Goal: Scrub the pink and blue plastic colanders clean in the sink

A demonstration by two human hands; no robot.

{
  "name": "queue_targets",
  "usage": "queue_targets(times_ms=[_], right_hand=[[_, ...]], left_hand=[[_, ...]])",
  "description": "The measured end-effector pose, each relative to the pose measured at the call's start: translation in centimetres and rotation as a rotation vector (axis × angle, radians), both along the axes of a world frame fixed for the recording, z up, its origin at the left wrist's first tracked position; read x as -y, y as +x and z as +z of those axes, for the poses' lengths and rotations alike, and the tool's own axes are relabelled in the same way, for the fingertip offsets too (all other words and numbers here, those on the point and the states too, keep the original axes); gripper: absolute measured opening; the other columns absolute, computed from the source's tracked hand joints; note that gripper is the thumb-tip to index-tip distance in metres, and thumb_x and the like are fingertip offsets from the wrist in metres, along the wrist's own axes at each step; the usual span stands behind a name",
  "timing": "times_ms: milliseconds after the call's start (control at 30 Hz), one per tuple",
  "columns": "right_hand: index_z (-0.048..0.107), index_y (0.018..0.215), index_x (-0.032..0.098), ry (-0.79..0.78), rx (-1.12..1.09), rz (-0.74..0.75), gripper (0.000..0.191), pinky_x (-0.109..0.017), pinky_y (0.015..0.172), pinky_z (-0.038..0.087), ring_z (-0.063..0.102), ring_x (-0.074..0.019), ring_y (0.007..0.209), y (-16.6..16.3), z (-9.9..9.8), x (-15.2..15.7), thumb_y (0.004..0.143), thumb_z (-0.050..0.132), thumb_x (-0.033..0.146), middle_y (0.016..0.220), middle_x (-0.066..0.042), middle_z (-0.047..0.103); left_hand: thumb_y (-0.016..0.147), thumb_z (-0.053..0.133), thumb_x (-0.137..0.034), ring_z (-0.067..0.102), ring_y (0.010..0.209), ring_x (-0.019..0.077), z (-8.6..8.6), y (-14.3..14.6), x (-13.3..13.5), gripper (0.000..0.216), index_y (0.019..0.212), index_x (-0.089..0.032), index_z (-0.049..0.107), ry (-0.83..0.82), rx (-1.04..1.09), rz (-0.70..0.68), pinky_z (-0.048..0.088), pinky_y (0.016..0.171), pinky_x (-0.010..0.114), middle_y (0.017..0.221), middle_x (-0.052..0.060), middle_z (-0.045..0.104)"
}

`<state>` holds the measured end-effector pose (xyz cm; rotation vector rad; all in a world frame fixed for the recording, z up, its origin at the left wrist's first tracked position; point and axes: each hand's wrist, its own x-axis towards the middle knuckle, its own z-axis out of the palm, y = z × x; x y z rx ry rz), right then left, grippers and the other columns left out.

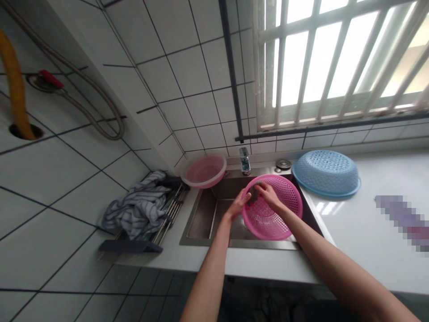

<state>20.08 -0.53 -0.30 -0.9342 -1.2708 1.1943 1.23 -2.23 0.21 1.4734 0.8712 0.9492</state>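
Note:
A round pink plastic colander (284,197) is held tilted over the steel sink (214,214), its inside facing me. My left hand (237,205) is closed on the colander's left rim. Inside that rim, my right hand (269,194) presses a small dark grey-green scrubbing pad (254,195) against the colander wall. The fingers of the right hand are bent round the pad, and part of it is hidden. Which fingers of the left hand lie behind the rim cannot be made out.
Behind the sink stands a chrome faucet (245,162), with a drain strainer (283,164) beside it. A pink basin (205,171) sits at the back left corner. An upturned blue basket (326,173) lies on the right counter. A striped cloth (139,208) covers a rack at left.

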Motion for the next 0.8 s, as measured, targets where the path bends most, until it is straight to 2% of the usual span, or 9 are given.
queue_targets(times_ms=[167, 233, 300, 400, 467, 533, 700, 733, 800], right_hand=[[0.071, 0.09, 0.017, 0.005, 0.17, 0.61, 0.034, -0.027, 0.063, 0.045, 0.058, -0.0156, 0.065, -1.5, -0.7, 1.9, 0.09, 0.068, 0.051, 0.078, -0.003, 0.068], [0.07, 0.082, 0.016, 0.006, 0.246, 0.734, 0.034, -0.026, 0.061, 0.044, 0.055, -0.0142, 0.061, -1.9, -1.1, 2.1, 0.088, 0.071, 0.05, 0.072, -0.002, 0.065], [0.07, 0.082, 0.016, 0.023, 0.237, 0.609, 0.034, -0.026, 0.061, 0.044, 0.055, -0.0143, 0.063, -1.8, -1.2, 1.7, 0.086, 0.072, 0.05, 0.073, -0.002, 0.066], [0.07, 0.092, 0.017, 0.043, 0.104, 0.198, 0.034, -0.028, 0.067, 0.047, 0.059, -0.0173, 0.073, -0.8, -0.7, 0.6, 0.088, 0.068, 0.051, 0.085, -0.004, 0.07], [0.07, 0.096, 0.018, 0.049, 0.055, 0.063, 0.035, -0.029, 0.07, 0.049, 0.061, -0.019, 0.078, -0.2, -0.4, 0.2, 0.089, 0.065, 0.052, 0.09, -0.005, 0.072], [0.07, 0.097, 0.018, 0.058, 0.072, 0.113, 0.036, -0.03, 0.07, 0.049, 0.062, -0.0194, 0.078, -0.3, -0.4, 0.3, 0.09, 0.065, 0.053, 0.091, -0.006, 0.072], [0.069, 0.085, 0.017, 0.064, 0.269, 0.527, 0.033, -0.028, 0.06, 0.046, 0.057, -0.0166, 0.062, -2.3, -1.9, 1.7, 0.088, 0.07, 0.05, 0.075, -0.004, 0.068], [0.069, 0.084, 0.017, 0.085, 0.299, 0.506, 0.03, -0.028, 0.061, 0.046, 0.057, -0.0167, 0.063, -2.5, -2.1, 1.7, 0.088, 0.069, 0.047, 0.075, -0.004, 0.068], [0.07, 0.088, 0.017, 0.138, 0.32, 0.281, 0.025, -0.03, 0.066, 0.048, 0.06, -0.0184, 0.069, -2.2, -1.9, 1.4, 0.09, 0.065, 0.042, 0.083, -0.006, 0.072]], left_hand=[[0.092, 0.063, -0.069, 0.053, 0.138, 0.0389, -0.1, -0.7, 0.1, 0.072, 0.138, -0.013, 0.063, -0.052, -0.066, 0.021, 0.037, 0.122, 0.048, 0.144, 0.016, 0.065], [0.089, 0.066, -0.07, 0.056, 0.136, 0.0379, 0.0, -0.8, 0.1, 0.072, 0.136, -0.016, 0.065, -0.063, -0.11, 0.009, 0.037, 0.121, 0.05, 0.142, 0.015, 0.066], [0.088, 0.069, -0.068, 0.055, 0.138, 0.0363, 0.0, -0.8, 0.0, 0.069, 0.137, -0.02, 0.065, -0.063, -0.101, -0.015, 0.035, 0.123, 0.052, 0.145, 0.012, 0.065], [0.091, 0.068, -0.065, 0.049, 0.144, 0.0344, 0.1, -0.5, 0.0, 0.068, 0.143, -0.021, 0.061, -0.05, -0.015, -0.018, 0.03, 0.126, 0.05, 0.153, 0.013, 0.059], [0.093, 0.066, -0.063, 0.047, 0.146, 0.0339, 0.1, -0.2, 0.0, 0.069, 0.146, -0.019, 0.059, -0.047, 0.031, -0.016, 0.03, 0.127, 0.048, 0.154, 0.015, 0.057], [0.094, 0.065, -0.063, 0.049, 0.144, 0.0343, 0.1, -0.2, 0.1, 0.069, 0.145, -0.017, 0.059, -0.049, 0.027, -0.017, 0.031, 0.125, 0.047, 0.152, 0.016, 0.059], [0.09, 0.066, -0.069, 0.055, 0.135, 0.0353, 0.4, -0.6, 0.3, 0.074, 0.14, -0.014, 0.061, -0.045, -0.103, 0.026, 0.035, 0.122, 0.049, 0.145, 0.018, 0.063], [0.09, 0.066, -0.069, 0.055, 0.135, 0.0353, 0.4, -0.6, 0.3, 0.075, 0.141, -0.014, 0.061, -0.042, -0.107, 0.018, 0.034, 0.123, 0.049, 0.145, 0.018, 0.063], [0.091, 0.066, -0.066, 0.054, 0.138, 0.0348, 0.4, -0.6, 0.2, 0.074, 0.143, -0.015, 0.059, -0.023, -0.087, -0.01, 0.033, 0.124, 0.048, 0.148, 0.018, 0.061]])
